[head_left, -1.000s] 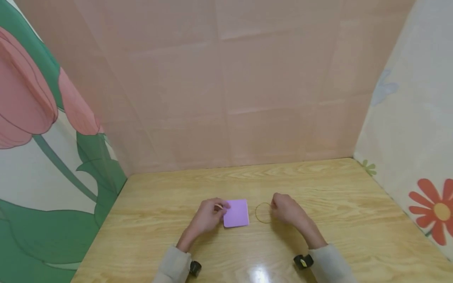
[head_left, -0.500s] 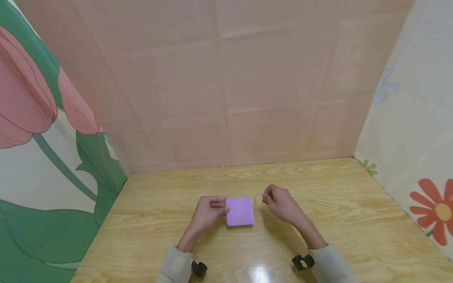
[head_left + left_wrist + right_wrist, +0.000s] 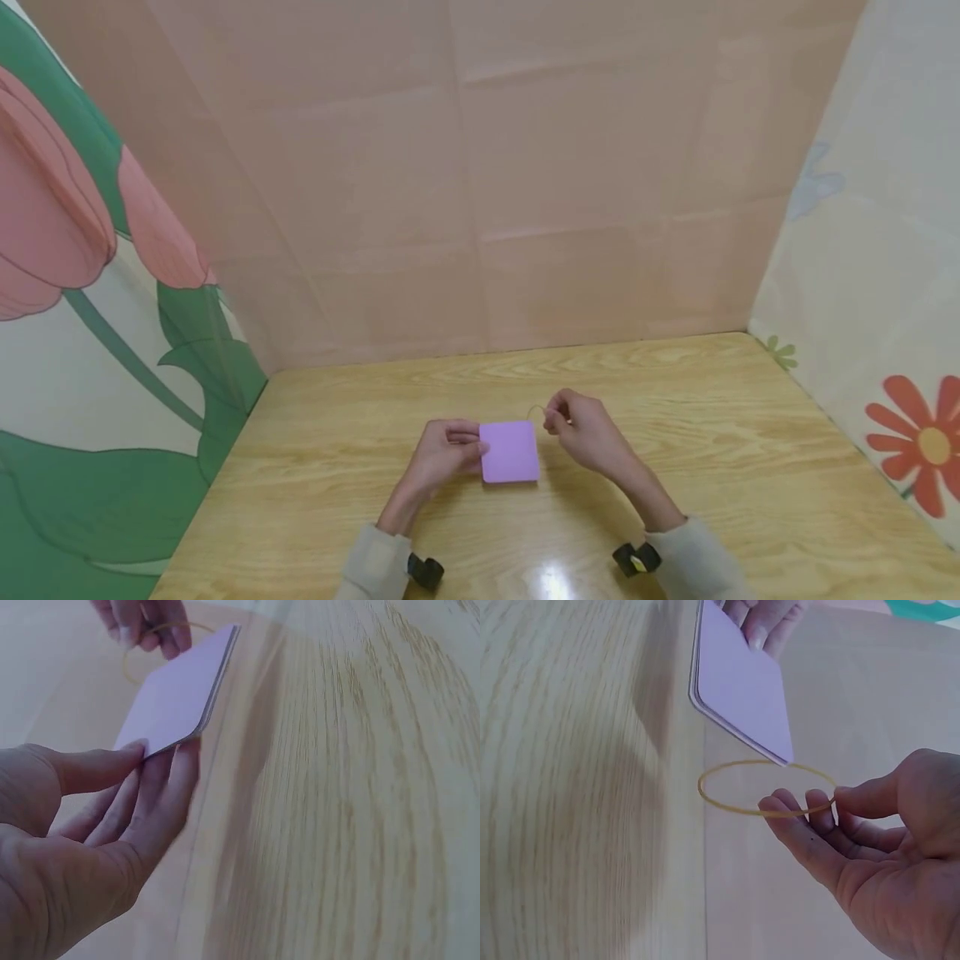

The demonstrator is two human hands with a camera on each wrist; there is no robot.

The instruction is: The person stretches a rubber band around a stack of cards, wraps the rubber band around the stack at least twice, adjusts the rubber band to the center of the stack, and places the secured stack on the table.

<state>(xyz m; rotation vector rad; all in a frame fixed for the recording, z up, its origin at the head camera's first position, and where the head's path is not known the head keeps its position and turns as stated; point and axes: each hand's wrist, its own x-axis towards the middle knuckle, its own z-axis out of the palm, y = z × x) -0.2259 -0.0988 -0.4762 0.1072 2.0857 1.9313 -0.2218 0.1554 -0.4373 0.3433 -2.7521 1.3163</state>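
Observation:
My left hand (image 3: 442,457) holds a thin stack of purple square cards (image 3: 509,452) by its left edge, thumb on the top face and fingers beneath. Rounded corners and layered edges show on the stack (image 3: 176,694) in the left wrist view, where it is raised and tilted over the table. My right hand (image 3: 591,432) pinches a yellow rubber band (image 3: 731,809) between thumb and fingers. The band hangs as a loose oval loop close to the stack's right-hand corner, overlapping that corner in the right wrist view.
The wood-grain table (image 3: 337,408) lies under both hands, with a pinkish-beige sheet (image 3: 480,208) standing behind it. Flower-printed panels (image 3: 847,275) flank the sides. Each wrist wears a black strap mount (image 3: 636,559).
The cards were lifted off the table and shifted slightly right in my left hand. My right hand moved left and up, bringing the rubber band to the stack's far right corner.

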